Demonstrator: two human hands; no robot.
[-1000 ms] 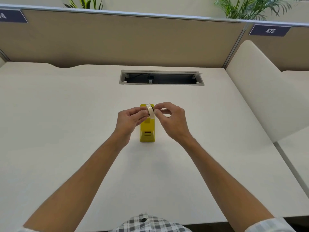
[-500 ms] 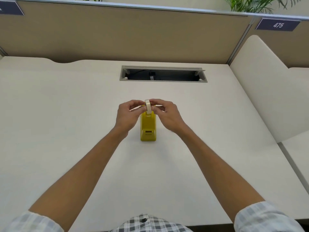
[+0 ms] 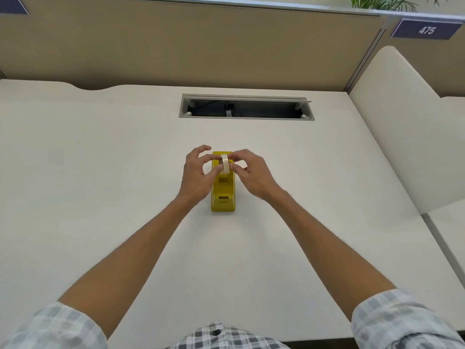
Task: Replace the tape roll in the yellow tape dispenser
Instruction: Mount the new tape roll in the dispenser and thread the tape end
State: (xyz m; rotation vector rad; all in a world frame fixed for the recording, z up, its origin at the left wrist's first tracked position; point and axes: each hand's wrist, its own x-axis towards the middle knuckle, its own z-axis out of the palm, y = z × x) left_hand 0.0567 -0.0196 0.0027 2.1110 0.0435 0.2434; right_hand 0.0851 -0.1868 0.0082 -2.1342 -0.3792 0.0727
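The yellow tape dispenser (image 3: 223, 195) stands on the white desk (image 3: 100, 172), its cutter end toward me. A whitish tape roll (image 3: 225, 165) stands on edge at the dispenser's far, open end. My left hand (image 3: 198, 173) pinches the roll from the left with thumb and fingertips, its index finger lifted. My right hand (image 3: 251, 172) pinches it from the right. Whether the roll sits fully in its cradle is hidden by my fingers.
An open cable slot (image 3: 246, 107) with grey rim lies in the desk behind the dispenser. A beige partition (image 3: 201, 46) bounds the back, and a curved white divider (image 3: 402, 127) bounds the right side.
Both hands have lowered the roll from above the dispenser down into its far end. My left index finger has lifted off. The camera has tilted a little.
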